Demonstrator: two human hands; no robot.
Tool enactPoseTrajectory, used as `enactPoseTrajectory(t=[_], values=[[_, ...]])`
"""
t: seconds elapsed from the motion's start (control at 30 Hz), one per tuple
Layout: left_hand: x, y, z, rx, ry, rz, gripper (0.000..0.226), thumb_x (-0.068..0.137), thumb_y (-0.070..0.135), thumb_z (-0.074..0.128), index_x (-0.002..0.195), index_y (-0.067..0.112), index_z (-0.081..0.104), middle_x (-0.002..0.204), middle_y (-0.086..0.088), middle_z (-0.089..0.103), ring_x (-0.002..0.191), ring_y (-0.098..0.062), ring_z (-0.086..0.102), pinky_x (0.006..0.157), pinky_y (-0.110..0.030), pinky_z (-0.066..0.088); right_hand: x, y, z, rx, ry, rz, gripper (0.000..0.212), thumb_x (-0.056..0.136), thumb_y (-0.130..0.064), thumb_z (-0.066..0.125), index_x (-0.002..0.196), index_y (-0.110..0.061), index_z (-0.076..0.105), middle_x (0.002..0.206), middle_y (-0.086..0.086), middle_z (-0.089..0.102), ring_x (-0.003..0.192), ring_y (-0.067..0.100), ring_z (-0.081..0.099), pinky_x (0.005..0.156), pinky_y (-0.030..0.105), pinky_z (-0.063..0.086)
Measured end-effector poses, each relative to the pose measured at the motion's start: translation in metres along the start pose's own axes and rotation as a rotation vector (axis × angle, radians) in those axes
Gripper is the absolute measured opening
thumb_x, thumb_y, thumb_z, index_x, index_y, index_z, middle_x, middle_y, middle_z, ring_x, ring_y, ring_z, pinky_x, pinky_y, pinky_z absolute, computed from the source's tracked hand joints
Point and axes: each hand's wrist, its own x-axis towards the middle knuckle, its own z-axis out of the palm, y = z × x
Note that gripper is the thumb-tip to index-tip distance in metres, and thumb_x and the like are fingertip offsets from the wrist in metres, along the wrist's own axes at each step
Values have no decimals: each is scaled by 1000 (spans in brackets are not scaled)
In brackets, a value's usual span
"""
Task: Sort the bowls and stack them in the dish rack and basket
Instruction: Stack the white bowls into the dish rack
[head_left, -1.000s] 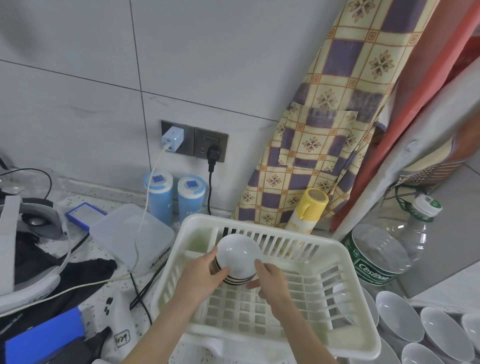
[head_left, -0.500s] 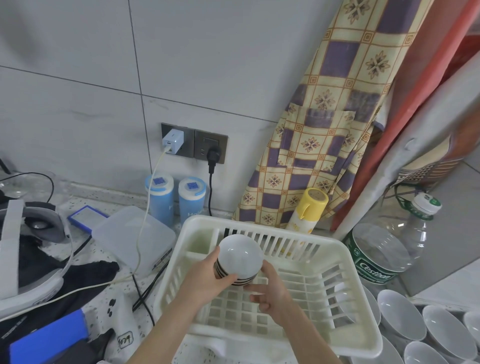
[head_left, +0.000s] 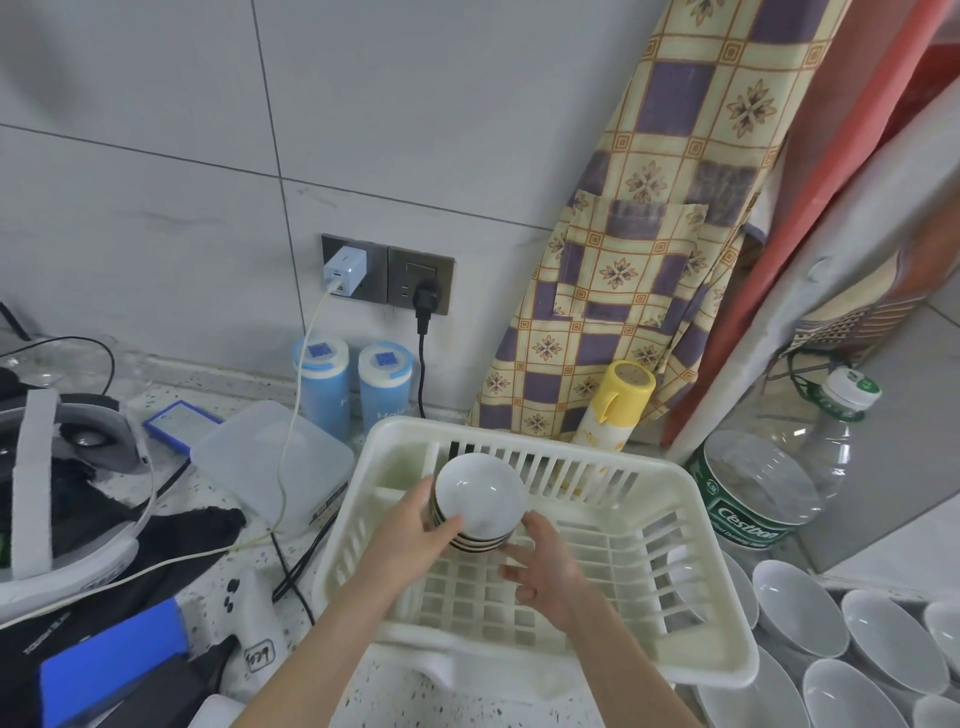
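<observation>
A small stack of bowls, white inside with dark stripes around the outside, sits tilted in the back left part of the cream dish rack on the speckled counter. The left hand grips the stack from the left, thumb over the near rim and fingers wrapped behind it. The right hand is just beside the stack at its lower right; its fingers are loosely spread and relaxed, the uppermost one touching or almost touching the bottom bowl, holding nothing.

To the right of the rack, lower down, lie several plain white bowls, open side up and overlapping. Behind them stands a large clear water bottle with a green label. A yellow-capped bottle and two blue canisters stand against the wall, beside a checked apron.
</observation>
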Motion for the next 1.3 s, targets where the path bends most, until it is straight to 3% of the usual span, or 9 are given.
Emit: enactPoseTrajectory(t=[0.1, 0.17, 0.37, 0.53, 0.73, 0.97, 1.07, 1.17, 1.3], values=[[-7, 6, -6, -89, 109, -65, 55, 88, 36, 68, 138, 31, 46, 69, -2, 71, 64, -1, 65, 59, -15, 41, -11, -7, -1, 23, 66, -30, 45, 101, -41, 40, 140, -19, 39, 131, 8, 57, 59, 17, 57, 37, 20, 23], [-16, 14, -10, -144, 165, -28, 38, 93, 32, 62, 129, 30, 52, 67, 4, 73, 55, 3, 61, 54, -18, 40, -23, -11, -4, 18, 80, -77, 36, 101, -40, 41, 134, -24, 41, 135, 5, 54, 64, 17, 56, 37, 19, 26], [-61, 43, -9, -293, 239, 51, 7, 97, 30, 56, 93, 31, 62, 50, 10, 61, 39, 3, 48, 42, -13, 36, -75, -14, -24, 60, 115, -293, 21, 100, -33, 49, 117, -24, 57, 106, -5, 72, 61, 13, 54, 41, 20, 28], [-109, 72, 16, -460, 42, -63, 22, 93, 37, 59, 71, 34, 63, 49, 9, 47, 39, -4, 33, 39, -18, 26, -120, 7, -59, 171, 155, -471, 20, 97, -27, 53, 104, -24, 71, 92, 3, 76, 53, 9, 51, 43, 18, 32], [-149, 109, 82, -461, -212, -155, 29, 93, 30, 60, 64, 25, 59, 52, 4, 45, 39, -9, 26, 37, -20, 22, -160, 27, -123, 215, 260, -492, 21, 93, -17, 55, 95, -20, 75, 79, 5, 74, 52, 11, 45, 50, 22, 32], [-176, 122, 178, -449, -396, -334, 17, 92, 25, 53, 80, 12, 56, 55, -1, 48, 40, -11, 28, 39, -20, 21, -176, 52, -236, 394, 409, -333, 17, 93, -21, 54, 98, -17, 70, 82, 2, 72, 55, 13, 44, 47, 21, 29], [-181, 120, 218, -425, -396, -444, 18, 92, 25, 51, 87, 10, 59, 59, -1, 54, 42, -12, 36, 39, -20, 23, -176, 73, -284, 346, 421, -189, 22, 95, -28, 50, 100, -14, 67, 92, 4, 74, 57, 14, 42, 40, 19, 28], [-181, 117, 249, -398, -386, -535, 20, 90, 28, 56, 94, 9, 62, 65, -2, 61, 44, -11, 40, 39, -20, 24, -168, 93, -324, 269, 393, -48, 34, 96, -33, 49, 101, -3, 65, 85, 11, 76, 52, 14, 42, 32, 14, 20], [-173, 110, 285, -391, -315, -597, 19, 93, 29, 56, 106, 16, 60, 91, -7, 65, 47, -9, 37, 40, -19, 22, -151, 120, -346, 319, 348, 78, 47, 98, -39, 47, 108, 5, 59, 79, 16, 75, 40, 12, 41, 32, 12, 18]])
